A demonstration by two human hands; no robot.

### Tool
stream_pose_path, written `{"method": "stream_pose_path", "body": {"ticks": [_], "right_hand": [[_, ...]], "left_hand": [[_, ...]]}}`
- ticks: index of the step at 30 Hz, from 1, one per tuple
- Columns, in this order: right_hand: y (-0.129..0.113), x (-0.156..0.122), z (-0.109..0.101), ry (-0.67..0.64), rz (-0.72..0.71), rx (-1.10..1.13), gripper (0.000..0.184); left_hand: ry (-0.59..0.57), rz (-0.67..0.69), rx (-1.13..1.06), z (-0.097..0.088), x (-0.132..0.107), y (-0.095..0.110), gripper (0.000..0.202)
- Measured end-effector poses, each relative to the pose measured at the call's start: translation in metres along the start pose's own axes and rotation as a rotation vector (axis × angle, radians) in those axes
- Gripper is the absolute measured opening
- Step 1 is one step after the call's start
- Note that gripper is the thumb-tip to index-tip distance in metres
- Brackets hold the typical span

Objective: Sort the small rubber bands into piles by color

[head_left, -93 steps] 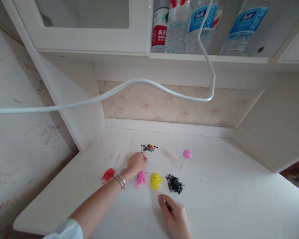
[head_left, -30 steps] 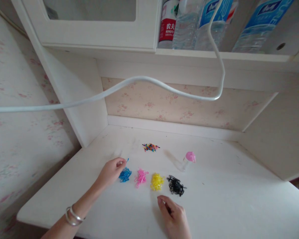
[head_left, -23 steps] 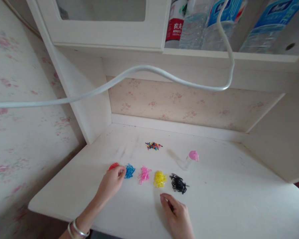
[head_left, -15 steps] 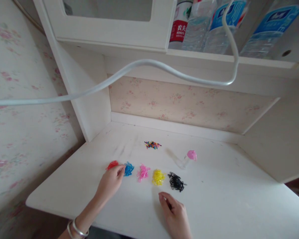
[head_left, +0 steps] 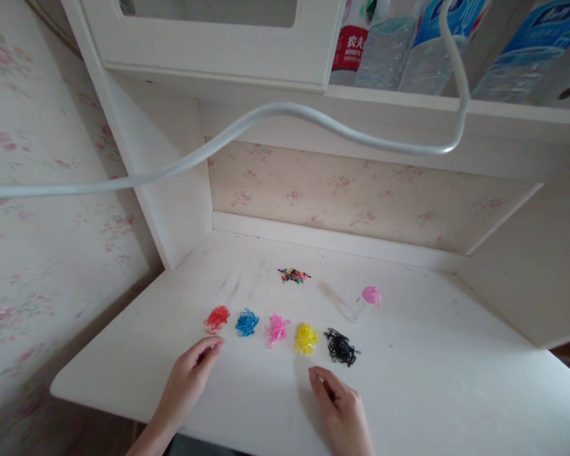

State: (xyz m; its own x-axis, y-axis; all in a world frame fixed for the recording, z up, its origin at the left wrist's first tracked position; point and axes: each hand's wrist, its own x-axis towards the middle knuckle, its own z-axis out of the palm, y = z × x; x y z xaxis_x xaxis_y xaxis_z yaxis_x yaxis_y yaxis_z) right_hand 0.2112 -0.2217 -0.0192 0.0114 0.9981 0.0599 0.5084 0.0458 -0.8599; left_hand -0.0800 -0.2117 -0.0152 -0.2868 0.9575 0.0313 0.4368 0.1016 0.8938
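Five small piles of rubber bands lie in a row on the white desk: red [head_left: 217,319], blue [head_left: 247,322], pink [head_left: 277,329], yellow [head_left: 306,338] and black [head_left: 341,347]. My left hand [head_left: 190,370] is just in front of the red pile, thumb and fingertips pinched together. My right hand [head_left: 337,402] rests low in front of the yellow and black piles, its thumb and index finger also closed. Whatever either pinch holds is too small or hidden to make out. Farther back lies a mixed-colour pile [head_left: 294,275].
A clear container with a pink cap [head_left: 372,296] is on the desk [head_left: 432,354] at right of centre. A pale cable [head_left: 285,110] crosses the view above. Plastic bottles [head_left: 389,47] stand on the shelf. Side panels and a back wall bound the desk.
My left hand has drawn back toward me and left from between the red and blue piles, uncovering both. My right hand keeps nearly the same place and pinch. The view has shifted slightly.
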Motion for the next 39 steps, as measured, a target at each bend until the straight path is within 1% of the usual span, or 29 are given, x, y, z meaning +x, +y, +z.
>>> {"method": "stream_pose_path", "body": {"ticks": [3,5,8,11,13,15,18,20,22,25,29,34,39], "right_hand": [[0.002,0.005,0.000,0.008,0.050,0.047,0.041],[-0.001,0.010,-0.003,0.011,0.082,0.093,0.043],[-0.015,0.022,-0.016,0.002,0.071,0.120,0.044],[-0.037,0.046,-0.030,-0.026,-0.019,0.025,0.043],[-0.050,0.072,-0.034,-0.020,-0.045,-0.131,0.043],[-0.057,0.103,-0.031,-0.028,-0.043,-0.358,0.041],[-0.054,0.150,-0.015,-0.037,0.004,-0.466,0.028],[-0.047,0.173,-0.001,-0.041,0.057,-0.538,0.029],[-0.039,0.189,0.012,-0.041,0.111,-0.608,0.031],[-0.033,0.201,0.027,-0.025,0.168,-0.702,0.035],[-0.032,0.209,0.037,0.006,0.189,-0.787,0.037],[-0.031,0.215,0.037,-0.003,0.187,-0.814,0.034],[-0.026,0.215,0.030,-0.021,0.180,-0.814,0.030]], "left_hand": [[0.053,-0.058,-0.091,0.000,-0.002,0.000,0.037],[0.052,-0.072,-0.105,0.001,-0.004,0.000,0.035],[0.085,-0.092,-0.123,0.003,-0.007,-0.003,0.035],[0.161,-0.113,-0.181,0.005,-0.009,-0.011,0.037],[0.179,-0.100,-0.200,0.006,-0.010,-0.016,0.038],[0.180,-0.072,-0.186,0.007,-0.010,-0.018,0.038],[0.169,-0.040,-0.147,0.007,-0.011,-0.018,0.037],[0.164,-0.032,-0.131,0.007,-0.011,-0.016,0.039],[0.169,-0.029,-0.119,0.006,-0.012,-0.015,0.040],[0.173,-0.025,-0.125,0.006,-0.012,-0.014,0.040],[0.172,-0.040,-0.168,0.006,-0.012,-0.015,0.041],[0.151,-0.053,-0.162,0.006,-0.013,-0.015,0.040],[0.163,-0.019,-0.153,0.006,-0.014,-0.012,0.039]]}}
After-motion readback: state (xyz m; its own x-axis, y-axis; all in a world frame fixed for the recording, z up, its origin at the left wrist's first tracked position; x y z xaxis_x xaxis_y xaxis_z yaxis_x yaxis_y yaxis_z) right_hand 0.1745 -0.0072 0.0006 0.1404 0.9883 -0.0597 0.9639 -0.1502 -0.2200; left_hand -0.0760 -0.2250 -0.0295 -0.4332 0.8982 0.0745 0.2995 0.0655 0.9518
